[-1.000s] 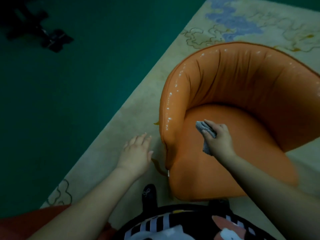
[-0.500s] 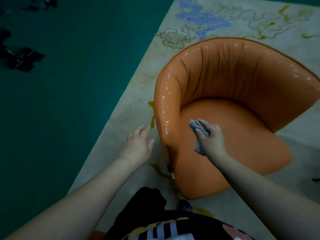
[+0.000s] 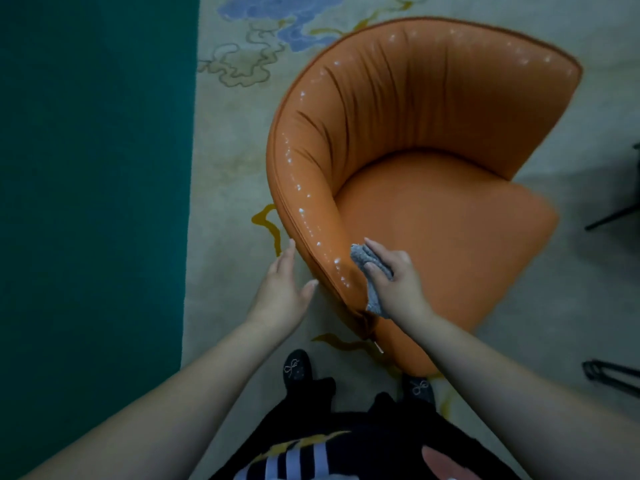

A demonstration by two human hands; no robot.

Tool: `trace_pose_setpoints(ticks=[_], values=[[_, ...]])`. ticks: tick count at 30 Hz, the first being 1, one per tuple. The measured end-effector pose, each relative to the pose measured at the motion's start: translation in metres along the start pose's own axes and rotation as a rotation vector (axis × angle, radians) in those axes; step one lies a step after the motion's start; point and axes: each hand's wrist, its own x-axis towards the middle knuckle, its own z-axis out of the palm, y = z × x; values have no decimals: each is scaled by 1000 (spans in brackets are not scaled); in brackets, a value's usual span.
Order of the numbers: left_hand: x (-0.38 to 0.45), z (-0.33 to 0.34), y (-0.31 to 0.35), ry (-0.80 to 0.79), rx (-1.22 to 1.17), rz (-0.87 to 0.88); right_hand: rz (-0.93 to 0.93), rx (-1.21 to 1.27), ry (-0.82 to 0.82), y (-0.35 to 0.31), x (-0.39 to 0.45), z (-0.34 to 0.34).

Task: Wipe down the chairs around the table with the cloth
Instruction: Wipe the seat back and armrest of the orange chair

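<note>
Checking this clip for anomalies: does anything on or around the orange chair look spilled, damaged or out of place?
Nothing stands out. The orange chair stands upright on the rug; the white specks along its rim could be glare. The right hand grips the grey cloth against the arm.

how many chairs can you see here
1 whole one: the orange chair on the rug, with the right hand holding the cloth on its armrest. Dark thin legs at the right edge may belong to other furniture, cut off.
</note>
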Motion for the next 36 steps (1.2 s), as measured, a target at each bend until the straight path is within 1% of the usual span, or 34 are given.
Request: trace_pose_setpoints(ticks=[3, 6, 9, 11, 14, 15, 16, 18, 19, 20, 23, 24, 27, 28, 29, 32, 33, 36], values=[[19, -7, -8, -34, 11, 24, 63, 28, 53, 2, -2, 20], [33, -5, -8, -66, 18, 52, 78, 37, 114, 4, -4, 35], [38, 1, -9, -30, 6, 75, 81, 73, 185, 6, -1, 45], [41, 4, -12, -4, 1, 86, 48, 88, 195, 6, 4, 51], [45, 7, -19, -3, 25, 113, -93, -8, 126, 9, 9, 69], [46, 8, -22, -5, 43, 127, -106, -21, 142, 12, 13, 73], [47, 9, -24, -9, 64, 141, -62, 7, 190, 16, 18, 74], [48, 10, -29, -20, 95, 156, 109, 113, 287, 22, 31, 68], [48, 9, -31, -31, 99, 159, 142, 128, 319, 23, 34, 66], [47, 9, -33, -46, 97, 162, 108, 116, 322, 23, 32, 65], [47, 9, -37, -72, 81, 178, -115, 43, 220, 20, 18, 79], [46, 10, -37, -79, 70, 182, -123, 28, 212, 21, 19, 82], [45, 10, -35, -86, 12, 164, 121, 111, 253, 24, 46, 71], [45, 9, -34, -86, -30, 143, 143, 125, 256, 25, 49, 69], [45, 8, -33, -85, -93, 114, 110, 136, 243, 24, 47, 68], [52, 5, -29, -54, -297, 40, -99, 88, 173, 23, 30, 80], [56, 4, -27, -50, -321, 28, -88, 71, 165, 25, 35, 80], [65, 2, -19, -72, -295, 6, 132, 80, 201, 25, 62, 69]])
